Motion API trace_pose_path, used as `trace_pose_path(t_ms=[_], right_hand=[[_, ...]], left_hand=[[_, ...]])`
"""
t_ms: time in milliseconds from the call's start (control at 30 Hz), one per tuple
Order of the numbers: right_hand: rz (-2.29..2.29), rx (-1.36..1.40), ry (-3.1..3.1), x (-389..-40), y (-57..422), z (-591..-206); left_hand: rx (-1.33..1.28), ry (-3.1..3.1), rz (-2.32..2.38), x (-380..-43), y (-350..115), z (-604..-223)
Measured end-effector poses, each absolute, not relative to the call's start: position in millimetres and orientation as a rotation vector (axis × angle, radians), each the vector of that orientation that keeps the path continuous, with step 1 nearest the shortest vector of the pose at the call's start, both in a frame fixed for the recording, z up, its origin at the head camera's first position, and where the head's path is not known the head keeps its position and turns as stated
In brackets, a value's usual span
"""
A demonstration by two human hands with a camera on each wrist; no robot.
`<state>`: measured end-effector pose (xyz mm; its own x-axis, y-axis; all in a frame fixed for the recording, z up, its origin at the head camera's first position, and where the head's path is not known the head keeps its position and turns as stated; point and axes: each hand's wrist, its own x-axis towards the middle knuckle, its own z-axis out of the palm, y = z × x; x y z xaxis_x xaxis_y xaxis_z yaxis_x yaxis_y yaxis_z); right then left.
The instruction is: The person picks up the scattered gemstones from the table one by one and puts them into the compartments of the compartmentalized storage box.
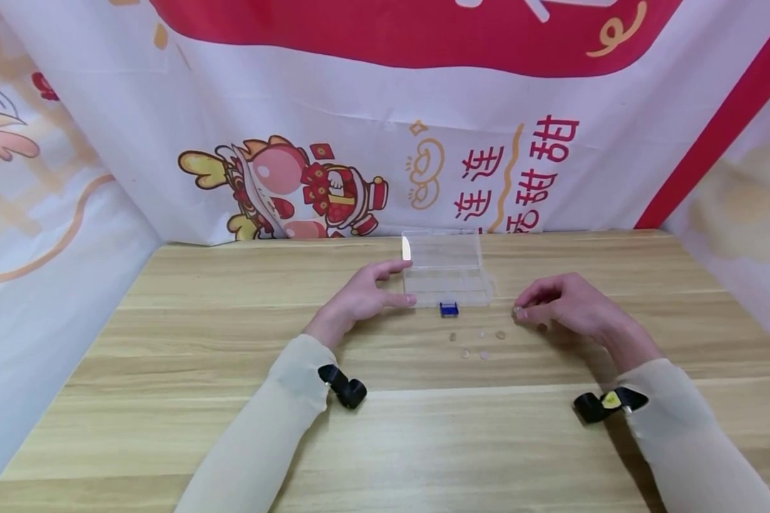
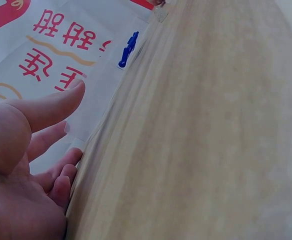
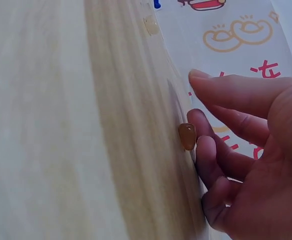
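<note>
A clear plastic compartment box (image 1: 449, 286) lies on the table with its lid (image 1: 445, 248) raised at the back. My left hand (image 1: 373, 291) is at the box's left side, thumb and fingers spread, the thumb near its front corner. A small blue plastic piece (image 1: 449, 309) is at the box's front edge. To the right of the box, my right hand (image 1: 567, 306) is low over the table. In the right wrist view, a brown drop-shaped bead (image 3: 187, 136) is by its fingertips, with the thumb apart from it; contact is hard to tell.
Several small pale or amber pieces (image 1: 500, 335) lie scattered on the wooden table (image 1: 423, 442) in front of the box. Behind the table hangs a printed white cloth (image 1: 353, 92), and similar cloth is at both sides.
</note>
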<state>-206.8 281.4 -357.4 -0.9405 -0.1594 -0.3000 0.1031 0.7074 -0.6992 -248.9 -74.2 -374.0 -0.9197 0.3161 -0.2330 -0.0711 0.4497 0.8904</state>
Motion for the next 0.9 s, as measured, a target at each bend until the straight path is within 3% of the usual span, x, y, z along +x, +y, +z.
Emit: trace_pose_path(t_ms=[900], right_hand=[[-1.149,-0.191,2.659,-214.5,254.6,-337.1]], left_hand=[[0.237,2.363,1.461,-246.8,-74.8,-374.7]])
